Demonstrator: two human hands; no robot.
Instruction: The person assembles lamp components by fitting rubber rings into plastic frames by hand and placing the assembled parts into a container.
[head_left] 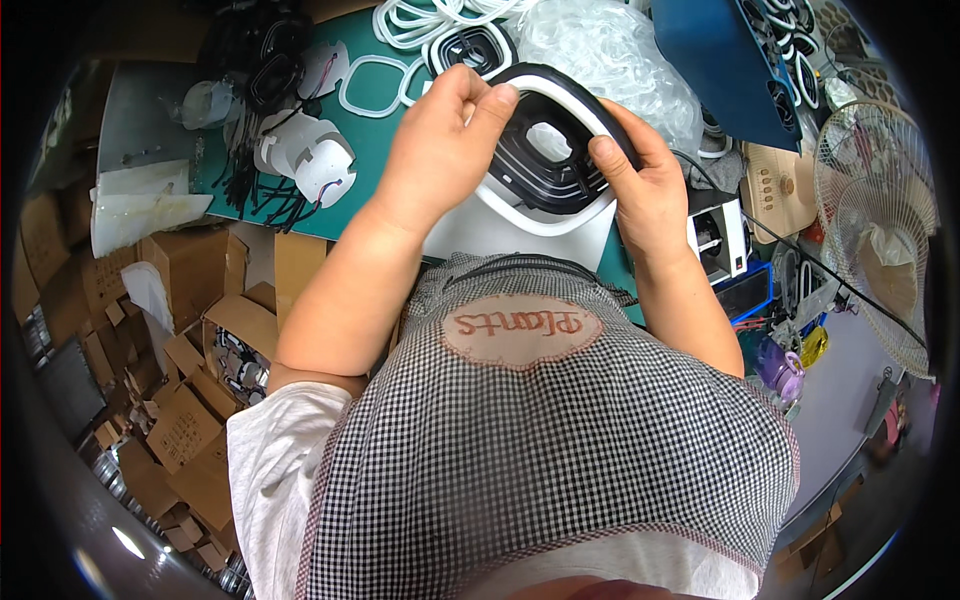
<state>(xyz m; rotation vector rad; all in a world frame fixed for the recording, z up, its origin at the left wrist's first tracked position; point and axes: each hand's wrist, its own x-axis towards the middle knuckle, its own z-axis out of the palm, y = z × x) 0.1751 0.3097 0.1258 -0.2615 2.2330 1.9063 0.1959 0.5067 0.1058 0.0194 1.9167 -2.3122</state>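
Observation:
Over the table I hold a black rounded-square plastic frame (535, 185) with an opening in its middle. A white ring (545, 227) runs round it, lying across the black part at the top and hanging outside its lower edge. At the ring's upper left, my left hand (445, 140) pinches it with the fingers closed; part of that grip is hidden. Along the right side, my right hand (650, 190) grips the frame, thumb on the face and fingers behind. Just beyond sits another black frame with a white rim (468, 50).
White rings (375, 88) and clear plastic bags (615, 60) lie on the green table (395, 160). White curved housings (305, 155) with wires sit left. A blue bin (725, 70) and a fan (872, 210) stand right. Cardboard boxes (190, 430) crowd the lower left.

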